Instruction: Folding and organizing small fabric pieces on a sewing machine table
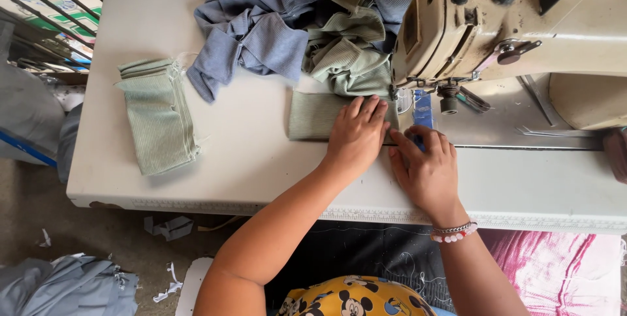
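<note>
White sewing table (261,166) fills the frame — a folded green stack (159,115) lies finished at left, a mixed fabric heap (294,22) waits at top. At centre, the left hand (356,134) presses flat, fingers together, on a green ribbed strip (313,115) by the sewing machine (509,22); the right hand (426,169) — fingers slightly spread — steadies its edge.

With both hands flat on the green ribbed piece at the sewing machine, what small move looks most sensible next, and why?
Probably ease the green ribbed piece rightward under the presser foot. The left hand lies flat on it, the right hand rests at its near edge by the needle plate, and the piece's right end already sits at the foot.
</note>
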